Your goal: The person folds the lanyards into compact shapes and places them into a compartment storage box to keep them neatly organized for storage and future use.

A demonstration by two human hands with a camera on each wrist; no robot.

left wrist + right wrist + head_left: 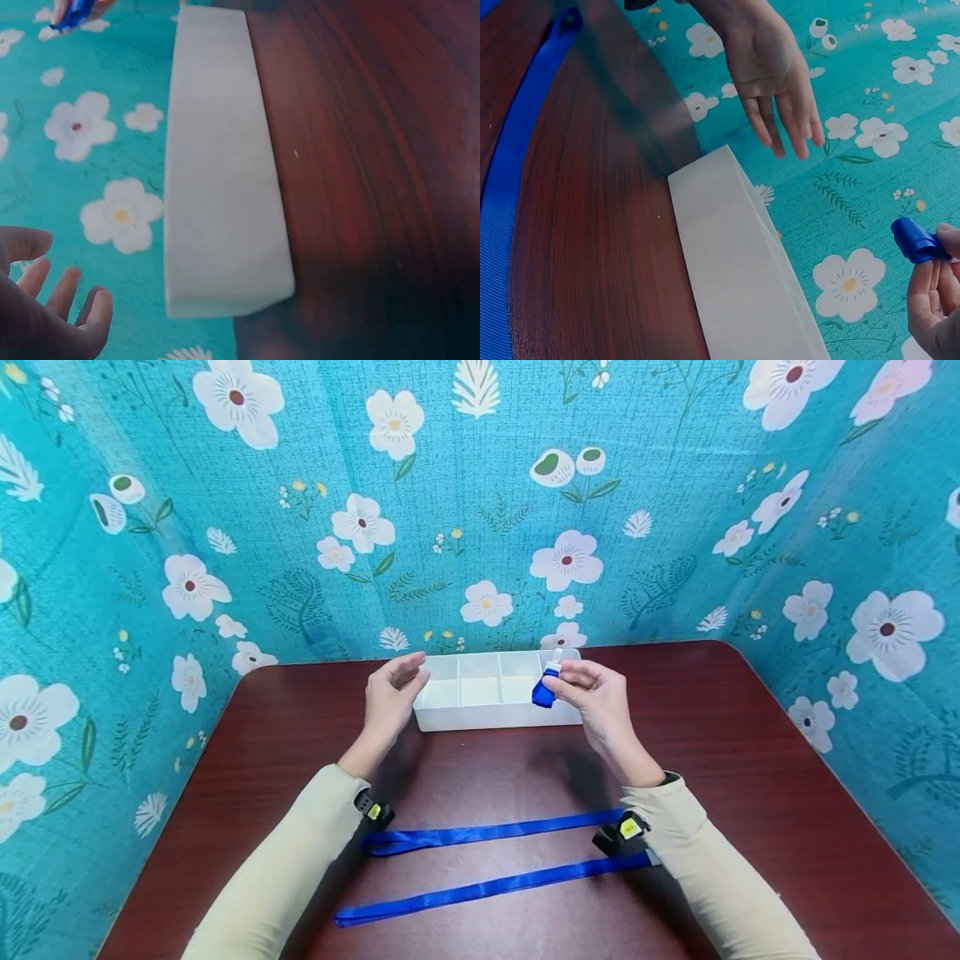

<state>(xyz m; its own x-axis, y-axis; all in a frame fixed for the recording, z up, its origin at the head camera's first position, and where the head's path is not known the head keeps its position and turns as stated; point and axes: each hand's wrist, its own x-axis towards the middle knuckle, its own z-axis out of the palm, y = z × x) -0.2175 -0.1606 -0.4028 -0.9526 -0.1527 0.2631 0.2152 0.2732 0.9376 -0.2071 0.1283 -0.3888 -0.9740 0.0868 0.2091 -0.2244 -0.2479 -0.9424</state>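
My right hand (596, 693) pinches a small blue rolled-up strap (543, 690) with a white end piece, held over the right end of a white divided box (495, 717). In the right wrist view the blue roll (915, 241) sticks out from thumb and fingers. My left hand (390, 689) is by the box's left end, its fingers loosely bent around nothing. The left wrist view shows those fingers (66, 292) spread beside the box (221, 165). Several compartments, split by thin walls, run along the box.
Two blue straps (495, 887) lie lengthwise on the dark red table (465, 785), between my forearms and nearer to me than the box. The farther strap (487, 832) is looped at its left end. A teal flowered cloth (450, 552) stands behind the table and along both sides.
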